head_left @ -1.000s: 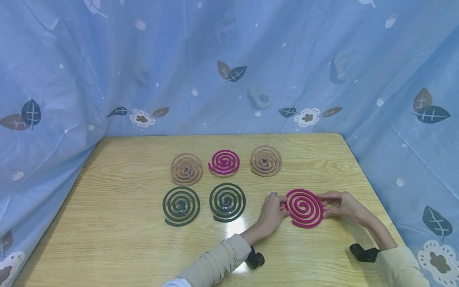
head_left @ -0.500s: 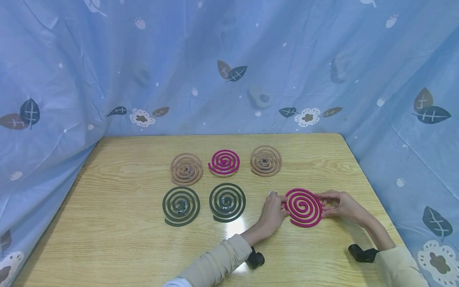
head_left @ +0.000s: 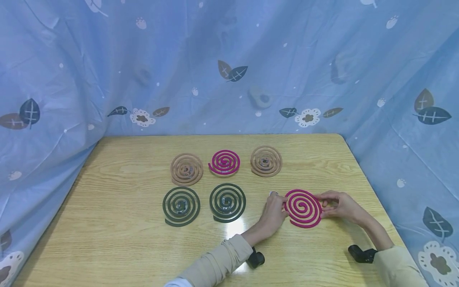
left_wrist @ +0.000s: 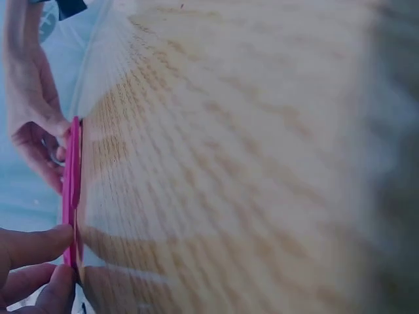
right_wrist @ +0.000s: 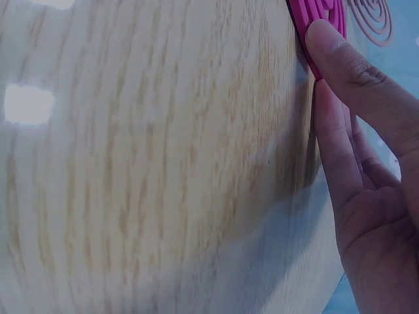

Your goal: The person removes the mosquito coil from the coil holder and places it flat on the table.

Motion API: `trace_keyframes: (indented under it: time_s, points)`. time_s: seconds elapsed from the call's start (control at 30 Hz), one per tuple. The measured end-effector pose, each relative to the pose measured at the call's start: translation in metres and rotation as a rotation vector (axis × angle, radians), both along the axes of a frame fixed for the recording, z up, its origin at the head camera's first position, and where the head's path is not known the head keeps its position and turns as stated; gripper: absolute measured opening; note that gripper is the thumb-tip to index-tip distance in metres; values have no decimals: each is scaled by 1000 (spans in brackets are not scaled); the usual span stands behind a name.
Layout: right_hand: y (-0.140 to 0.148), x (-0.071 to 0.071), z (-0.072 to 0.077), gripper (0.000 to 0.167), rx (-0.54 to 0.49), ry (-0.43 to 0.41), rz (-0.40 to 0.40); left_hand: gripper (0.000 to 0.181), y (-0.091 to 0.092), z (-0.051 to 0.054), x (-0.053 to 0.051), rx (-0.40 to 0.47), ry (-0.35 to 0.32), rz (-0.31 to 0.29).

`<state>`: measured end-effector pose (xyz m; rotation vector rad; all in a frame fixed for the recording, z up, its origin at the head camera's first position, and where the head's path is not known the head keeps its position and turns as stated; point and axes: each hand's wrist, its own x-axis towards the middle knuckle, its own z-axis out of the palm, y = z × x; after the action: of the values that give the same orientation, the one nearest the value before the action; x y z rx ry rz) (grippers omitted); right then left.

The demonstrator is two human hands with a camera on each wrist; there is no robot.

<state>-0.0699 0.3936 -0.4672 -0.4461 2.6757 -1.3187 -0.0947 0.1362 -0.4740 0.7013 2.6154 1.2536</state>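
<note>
A pink mosquito coil is held by its edges between both hands at the right of the table. My left hand pinches its left edge; in the left wrist view, thumb and fingers sit on either side of the rim of the upright-looking pink strip. From the other side, my right hand pinches the right edge, the thumb on top and a finger beneath in the right wrist view. A small silvery piece shows behind the left hand, mostly hidden.
Left of the hands lie two dark green coils, with small clear or metallic pieces at their centres. Behind them are two tan coils and another pink coil. A blue patterned curtain borders the wooden table.
Both hands and the pink coil between them have shifted very slightly left. The other coils have stayed in place.
</note>
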Motion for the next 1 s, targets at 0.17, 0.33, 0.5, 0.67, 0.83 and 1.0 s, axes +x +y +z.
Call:
trace_keyframes:
  time_s: [0.17,0.33,0.5,0.67,0.83,1.0]
  points:
    - [-2,-1,1,55,42,-1,-16,39,0,2,1,-104,76,-11]
    - [-4,-3,2,57,104,8,-27,39,-1,5,1,-139,94,-17]
    - [-5,-4,4,56,132,-5,-23,39,-5,9,0,-171,81,-36]
    - [-4,2,9,53,108,-52,-78,37,-13,18,-6,-47,25,-114]
    - [-4,11,15,47,-43,-43,-129,40,-23,23,-23,282,-67,-219]
    - [-8,14,22,42,-184,-15,-138,40,-38,26,-41,450,-144,-232]
